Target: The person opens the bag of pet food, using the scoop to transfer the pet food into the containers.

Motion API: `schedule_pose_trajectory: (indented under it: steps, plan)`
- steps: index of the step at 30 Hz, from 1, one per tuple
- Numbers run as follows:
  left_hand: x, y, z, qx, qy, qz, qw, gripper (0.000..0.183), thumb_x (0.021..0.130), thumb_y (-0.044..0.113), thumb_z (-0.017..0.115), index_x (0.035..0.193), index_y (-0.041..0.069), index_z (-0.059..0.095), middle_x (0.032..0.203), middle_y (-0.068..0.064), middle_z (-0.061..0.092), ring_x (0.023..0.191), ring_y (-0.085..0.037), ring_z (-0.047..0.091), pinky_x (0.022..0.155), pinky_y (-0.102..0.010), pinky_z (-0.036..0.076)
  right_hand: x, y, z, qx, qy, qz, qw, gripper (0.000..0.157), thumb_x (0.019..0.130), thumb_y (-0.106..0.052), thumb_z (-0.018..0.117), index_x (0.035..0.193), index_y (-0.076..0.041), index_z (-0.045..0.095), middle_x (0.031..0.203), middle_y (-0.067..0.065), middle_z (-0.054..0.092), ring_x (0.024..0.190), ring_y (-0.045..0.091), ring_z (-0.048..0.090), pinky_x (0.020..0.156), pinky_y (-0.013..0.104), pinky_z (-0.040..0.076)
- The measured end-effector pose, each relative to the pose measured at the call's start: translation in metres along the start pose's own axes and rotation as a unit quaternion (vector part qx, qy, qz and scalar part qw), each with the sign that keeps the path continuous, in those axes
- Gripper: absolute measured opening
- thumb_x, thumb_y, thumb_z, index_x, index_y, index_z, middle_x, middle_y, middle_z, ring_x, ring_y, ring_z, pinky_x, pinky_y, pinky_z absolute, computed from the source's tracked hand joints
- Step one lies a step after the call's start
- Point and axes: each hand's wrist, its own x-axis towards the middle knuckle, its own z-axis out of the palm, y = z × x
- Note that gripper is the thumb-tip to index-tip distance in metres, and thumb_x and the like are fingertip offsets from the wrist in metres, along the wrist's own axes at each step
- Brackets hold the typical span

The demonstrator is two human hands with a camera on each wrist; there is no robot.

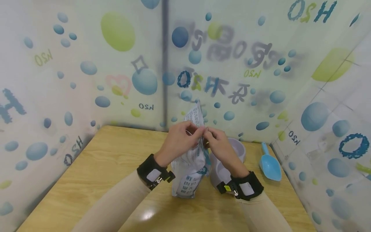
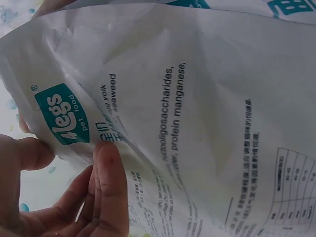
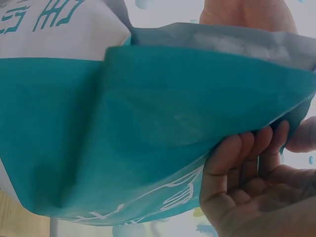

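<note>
Head view: dotted walls (image 1: 127, 74), then wood table (image 1: 124, 161). Bag (image 1: 189, 166) (pet food, per L wrist cam) upright mid-table, teal side showing in R wrist cam. Twin bowl (image 1: 215, 183) just R of bag. L hand (image 1: 181, 138) & R hand (image 1: 221, 148) v. close together, both pinching bag nr its top. Blue scoop (image 1: 271, 166) far R.

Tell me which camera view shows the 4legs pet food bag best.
The head view, because it spans the 4legs pet food bag top to bottom, though partly hidden. The left wrist view shows its logo and print close up; the right wrist view, mostly its teal panel.
</note>
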Motion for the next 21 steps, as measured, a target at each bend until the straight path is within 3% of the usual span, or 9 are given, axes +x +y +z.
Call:
schedule_pose_trajectory:
  steps: [6, 13, 21]
  plan:
    - [0.0006, 0.0057, -0.0026, -0.011, -0.009, -0.017, 0.9998, 0.027, 0.114, 0.034, 0.074, 0.110, 0.009, 0.085, 0.094, -0.005, 0.087, 0.073, -0.011, 0.078, 0.068, -0.027, 0.065, 0.0010, -0.0004, -0.0025, -0.014, -0.013, -0.001, 1.000, 0.031, 0.120, -0.022, 0.047, 0.101, -0.006, 0.065, 0.101, 0.006, 0.061, 0.100, 0.025, 0.062, 0.091, 0.034, 0.058]
    - [-0.0009, 0.0082, -0.0047, -0.031, -0.026, -0.038, 0.9985, 0.021, 0.114, 0.026, 0.072, 0.111, 0.010, 0.086, 0.104, -0.006, 0.088, 0.077, -0.014, 0.081, 0.073, -0.029, 0.069, 0.0023, -0.0006, -0.0005, -0.005, -0.030, -0.006, 1.000, 0.030, 0.119, -0.018, 0.047, 0.093, -0.010, 0.059, 0.089, 0.005, 0.053, 0.086, 0.024, 0.055, 0.078, 0.028, 0.046]
    - [-0.0006, 0.0100, -0.0066, -0.026, -0.027, -0.029, 0.9989, 0.019, 0.113, 0.021, 0.073, 0.109, 0.009, 0.087, 0.104, -0.007, 0.089, 0.075, -0.014, 0.082, 0.073, -0.031, 0.071, 0.0020, -0.0006, 0.0032, 0.022, -0.022, 0.004, 0.999, 0.032, 0.119, -0.020, 0.047, 0.089, -0.014, 0.057, 0.081, 0.000, 0.049, 0.079, 0.020, 0.050, 0.076, 0.028, 0.042]
